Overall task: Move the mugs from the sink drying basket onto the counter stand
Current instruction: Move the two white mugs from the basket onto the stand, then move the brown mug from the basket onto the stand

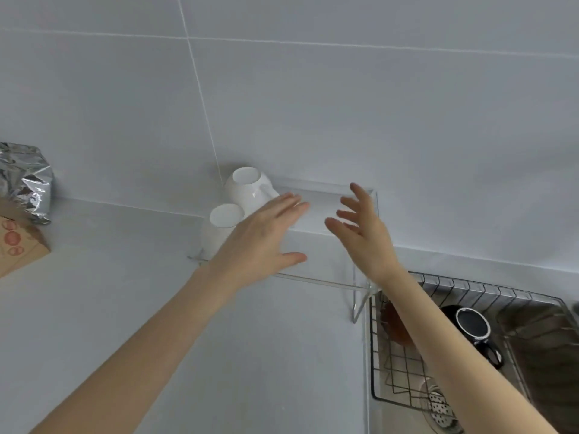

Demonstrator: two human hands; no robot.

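Two white mugs stand upside down on the clear counter stand [326, 283]: one at the back [247, 187], one nearer [224, 225]. My left hand [263, 242] hovers open over the stand, partly covering the nearer mug. My right hand [363, 231] is open too, fingers spread, above the stand's right part. Neither hand holds anything. In the wire drying basket [394, 383] over the sink, a black mug [476, 328] lies upside down, and a brown-orange mug [396, 324] shows partly behind my right forearm.
A silver foil bag [26, 180] and a brown paper box [17, 245] sit at the far left of the white counter. The tiled wall rises right behind the stand. The steel sink [542, 349] and its drain strainer [440, 408] lie at the lower right.
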